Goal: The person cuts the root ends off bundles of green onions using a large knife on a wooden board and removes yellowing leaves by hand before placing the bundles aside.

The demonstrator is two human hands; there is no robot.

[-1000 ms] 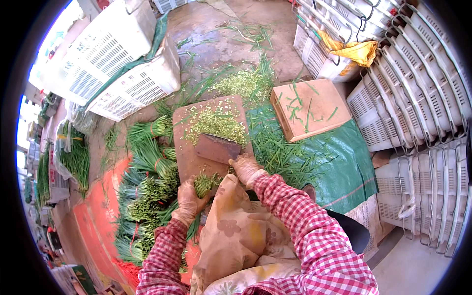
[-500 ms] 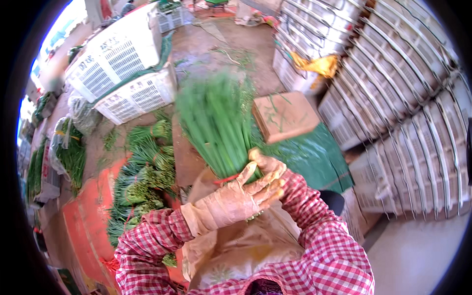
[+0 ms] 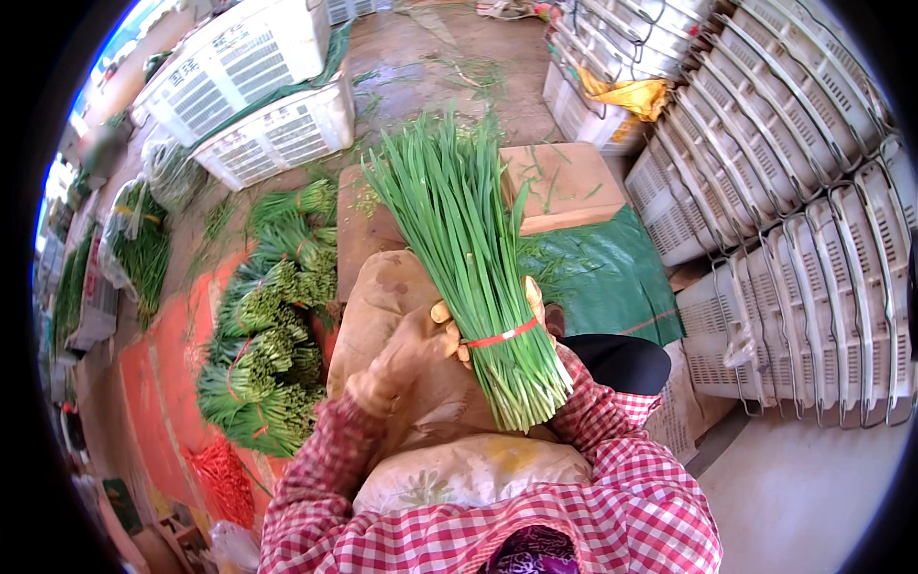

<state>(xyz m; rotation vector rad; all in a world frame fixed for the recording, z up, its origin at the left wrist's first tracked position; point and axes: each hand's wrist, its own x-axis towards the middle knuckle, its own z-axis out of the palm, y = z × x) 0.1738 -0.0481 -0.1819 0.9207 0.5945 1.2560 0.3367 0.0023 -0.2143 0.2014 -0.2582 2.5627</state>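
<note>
A thick bunch of garlic chives (image 3: 459,230), bound by a red band (image 3: 502,333), lies slanted over my lap, leaf tips far and pale cut ends near me. Beneath its right side, my gloved right hand (image 3: 534,298) grips it; the thumb side shows and the leaves hide the other fingers. My gloved left hand (image 3: 406,349), somewhat blurred, has its fingers closed against the bunch's left edge beside the band. A tan apron-like cloth (image 3: 382,292) covers my lap under the bunch.
Several tied bunches (image 3: 263,335) are piled to my left on a red sheet (image 3: 163,373), near a tangle of red bands (image 3: 225,478). Ahead stand a cardboard box (image 3: 564,182) on a green sheet (image 3: 612,277) and white crates (image 3: 277,134). More crates (image 3: 803,297) are stacked at right.
The bunch has tilted and come nearer, its band and cut ends now in plain view. My left hand has drawn back from across the stems to the bunch's left edge.
</note>
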